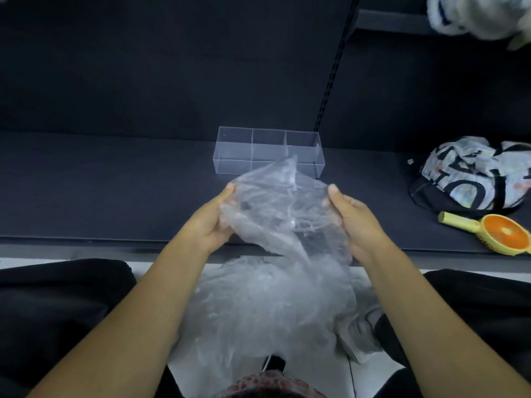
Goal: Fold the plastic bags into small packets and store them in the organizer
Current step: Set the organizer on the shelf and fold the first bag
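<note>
A crumpled clear plastic bag (275,208) is held up over the front edge of a dark shelf. My left hand (212,222) grips its left side, thumb on top. My right hand (353,222) grips its right side the same way. The bag's lower part hangs down onto a heap of more clear plastic bags (258,308) lying between my knees on the floor. Just behind the held bag stands the clear acrylic organizer (235,152) with several compartments, all of which look bare; its front right part is hidden by the bag.
A dark shelf (100,191) runs across the view. At its right lie a black-and-white printed cloth bag (471,179) and a yellow and orange hand-held fan (494,234). A white bundle (471,15) sits on a higher shelf at top right. My dark-clothed legs flank the heap.
</note>
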